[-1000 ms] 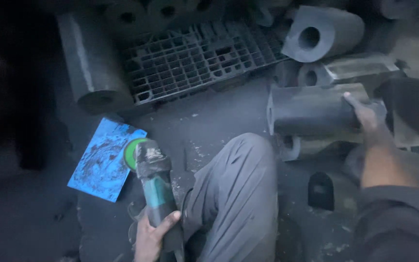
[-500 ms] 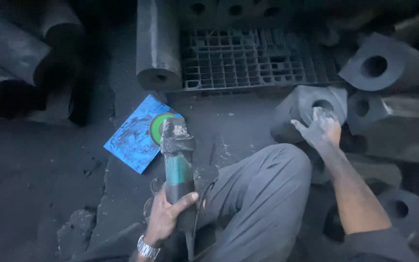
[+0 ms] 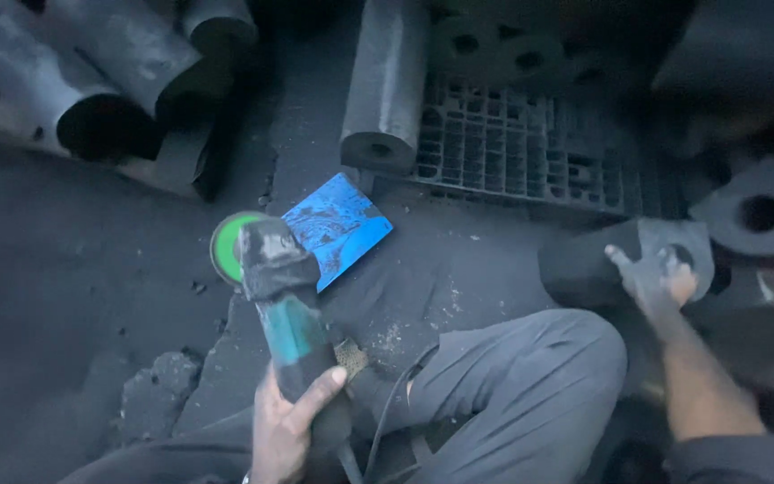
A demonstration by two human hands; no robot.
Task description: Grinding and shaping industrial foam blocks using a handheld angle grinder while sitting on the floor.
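On the dirty floor [image 3: 91, 296], two hands at work.
Left hand [image 3: 284, 426] grips the grinder [image 3: 284, 314] upright; right hand [image 3: 660, 278], arm stretched forward, has fingers spread on the metal block [image 3: 584, 269] beside the knee [image 3: 575, 345].

Open floor [image 3: 73, 296] lies left of the angle grinder [image 3: 284, 314], free for a hand. Ahead, a blue sheet [image 3: 338, 224] lies flat beside a long dark cylinder [image 3: 387, 85] and a black grate [image 3: 530, 148]. Hollow blocks [image 3: 759, 215] crowd the right side, and the bent knee [image 3: 530, 376] fills the space between both hands.
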